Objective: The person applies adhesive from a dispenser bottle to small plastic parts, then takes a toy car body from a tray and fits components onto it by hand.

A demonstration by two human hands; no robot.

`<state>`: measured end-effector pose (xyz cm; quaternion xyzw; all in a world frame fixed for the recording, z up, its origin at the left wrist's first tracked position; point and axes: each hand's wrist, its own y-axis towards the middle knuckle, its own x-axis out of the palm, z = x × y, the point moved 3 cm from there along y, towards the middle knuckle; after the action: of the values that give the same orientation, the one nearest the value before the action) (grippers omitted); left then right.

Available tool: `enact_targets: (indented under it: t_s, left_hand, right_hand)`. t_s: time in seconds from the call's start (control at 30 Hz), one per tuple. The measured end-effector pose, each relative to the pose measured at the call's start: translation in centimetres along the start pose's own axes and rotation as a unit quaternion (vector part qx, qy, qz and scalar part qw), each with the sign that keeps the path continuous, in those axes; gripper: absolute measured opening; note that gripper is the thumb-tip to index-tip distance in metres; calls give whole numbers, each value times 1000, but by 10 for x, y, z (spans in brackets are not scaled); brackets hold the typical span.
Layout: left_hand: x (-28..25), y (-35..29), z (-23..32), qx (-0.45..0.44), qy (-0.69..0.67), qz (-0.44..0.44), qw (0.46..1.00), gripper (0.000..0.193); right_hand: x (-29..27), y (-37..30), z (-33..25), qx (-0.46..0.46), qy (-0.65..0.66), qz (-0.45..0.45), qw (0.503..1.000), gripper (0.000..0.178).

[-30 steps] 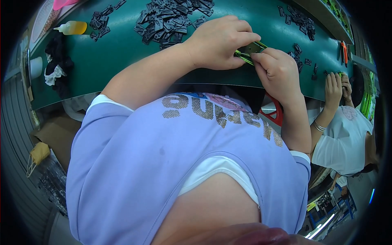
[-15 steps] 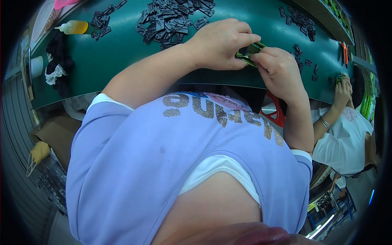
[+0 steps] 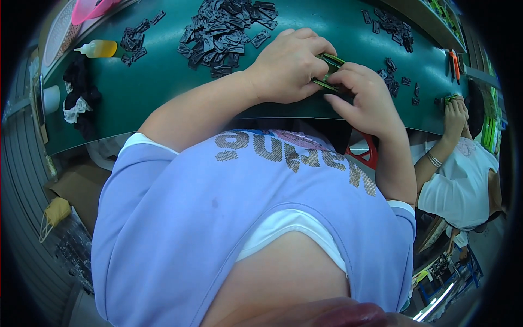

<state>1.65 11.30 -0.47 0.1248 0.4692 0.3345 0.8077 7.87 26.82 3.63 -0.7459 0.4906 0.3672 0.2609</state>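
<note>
My left hand (image 3: pixel 291 66) is closed around a shiny yellow-green metal piece (image 3: pixel 332 59), long and narrow, with its rails pointing to the right. The fingers hide much of it. My right hand (image 3: pixel 370 101) is at the piece's right end. Its fingertips touch or nearly touch the piece, while the thumb stands apart below. Both hands are above the near edge of the green table (image 3: pixel 163 76). Just beyond my left hand lies a big heap of small black clip-like parts (image 3: pixel 218 35). Smaller black parts (image 3: pixel 389 76) are scattered to the right of my right hand.
Further black parts lie at far left (image 3: pixel 134 38) and far right (image 3: pixel 393 27). A bottle of yellow liquid (image 3: pixel 101 49) and a dark cloth (image 3: pixel 79 92) are on the left. Orange-handled pliers (image 3: pixel 455 65) lie right, near a co-worker's hand (image 3: pixel 456 115) with a green piece.
My right thumb has come away from the metal piece and spread downward. The metal piece has tilted slightly and shifted a little to the left with my left hand.
</note>
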Motion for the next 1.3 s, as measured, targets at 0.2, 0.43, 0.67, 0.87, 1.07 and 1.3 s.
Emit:
enact_targets:
  t_s: [0.2, 0.43, 0.67, 0.87, 1.07, 1.3]
  left_hand:
    - [-3, 2, 6, -6, -18, -16, 1000, 18]
    - [-7, 1, 12, -9, -16, -32, 999, 19]
    - [-7, 0, 12, -26, -17, -42, 999, 10]
    - [-7, 6, 11, -37, -21, -50, 998, 11]
    - [-10, 10, 13, -28, -35, -48, 998, 14]
    - [-10, 9, 17, -37, -27, -41, 998, 15]
  right_hand:
    - [-1, -1, 0, -85, 8, 33, 996, 9]
    - [-2, 6, 0, -15, -26, -52, 998, 7]
    - [1, 8, 0, -7, -78, -70, 994, 5]
    - [3, 2, 3, 0, -75, -25, 997, 6]
    - [8, 5, 7, -11, -88, -16, 996, 10]
    - [4, 11, 14, 14, -56, -113, 992, 8]
